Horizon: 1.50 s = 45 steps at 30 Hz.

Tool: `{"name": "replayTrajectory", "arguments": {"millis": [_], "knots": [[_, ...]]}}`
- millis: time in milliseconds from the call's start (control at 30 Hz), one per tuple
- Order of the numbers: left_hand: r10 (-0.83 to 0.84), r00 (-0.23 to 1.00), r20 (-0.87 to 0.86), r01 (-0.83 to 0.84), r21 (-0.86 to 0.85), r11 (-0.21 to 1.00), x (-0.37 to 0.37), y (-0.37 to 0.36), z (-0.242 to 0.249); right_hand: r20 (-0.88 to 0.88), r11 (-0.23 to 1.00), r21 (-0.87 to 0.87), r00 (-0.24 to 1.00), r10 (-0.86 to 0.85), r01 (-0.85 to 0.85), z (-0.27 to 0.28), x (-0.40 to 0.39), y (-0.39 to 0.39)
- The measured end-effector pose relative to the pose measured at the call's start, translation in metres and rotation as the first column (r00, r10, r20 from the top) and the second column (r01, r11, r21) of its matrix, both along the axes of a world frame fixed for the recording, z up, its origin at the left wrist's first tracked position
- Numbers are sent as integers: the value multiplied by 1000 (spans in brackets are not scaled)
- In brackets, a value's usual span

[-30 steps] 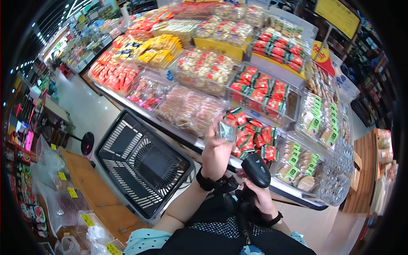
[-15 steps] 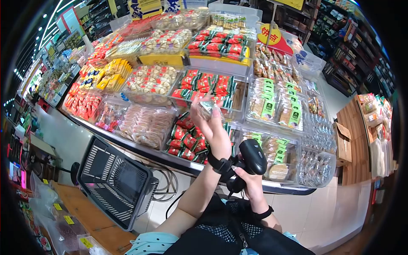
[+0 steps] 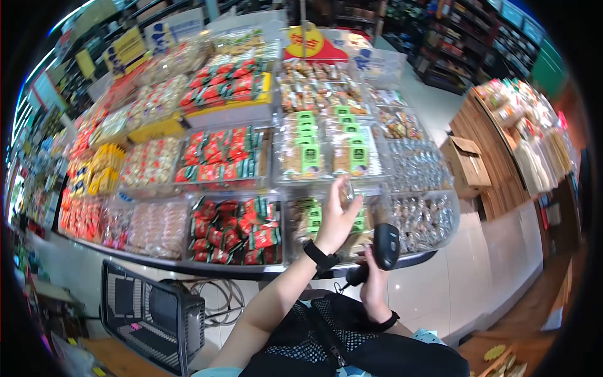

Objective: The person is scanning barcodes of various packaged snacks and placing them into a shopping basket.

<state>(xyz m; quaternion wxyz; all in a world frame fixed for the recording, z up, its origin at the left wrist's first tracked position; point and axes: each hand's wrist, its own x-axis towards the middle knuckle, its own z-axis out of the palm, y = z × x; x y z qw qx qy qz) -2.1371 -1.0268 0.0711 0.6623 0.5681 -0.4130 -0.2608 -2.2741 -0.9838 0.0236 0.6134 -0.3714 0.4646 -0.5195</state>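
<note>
My left hand (image 3: 338,221), with a black band on the wrist, reaches over the front trays with its fingers closed round a small shiny wrapped packet (image 3: 347,193). The fingers cover most of the packet, so its contents cannot be made out. Under that hand are packs with green labels (image 3: 312,215) in a clear tray. In my right hand (image 3: 375,286) is a black handheld barcode scanner (image 3: 387,246), held upright close to my body, its head above the stand's front edge.
Red and green packets (image 3: 235,232) fill the tray to the left, and silvery wrapped pieces (image 3: 422,220) the one to the right. A black basket (image 3: 154,311) stands at lower left near coiled cables (image 3: 220,301). A cardboard box (image 3: 466,166) sits beyond the stand's right end.
The view has turned to the right. My left hand, still holding the packet, has gone from the red and green packets to the green-labelled packs. The scanner stays in my right hand.
</note>
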Motion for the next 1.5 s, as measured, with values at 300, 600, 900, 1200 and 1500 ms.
{"name": "replayTrajectory", "arguments": {"millis": [300, 600, 900, 1200, 1500], "knots": [[-359, 616, -701, 656, 204, 727, -133, -101, -95, -19, 930, 37, 931, -364, 365, -23, -122, -13], [-586, 766, 263, 540, 231, 809, -149, -77, -52, 33, 955, -82, 958, -284, 286, -10, -138, -12], [-903, 427, -49, 883, 239, 404, -117, 13, -59, 95, 998, -11, 994, -60, 61, 7, -114, -12], [-497, 866, -57, 499, 178, 848, -20, 79, -7, -231, 958, -272, 973, 23, -87, 84, 9, 30], [-126, 973, -196, 94, -165, 982, 63, 145, 57, -181, 596, -305, 659, 730, -743, 55, 58, 135]]}}
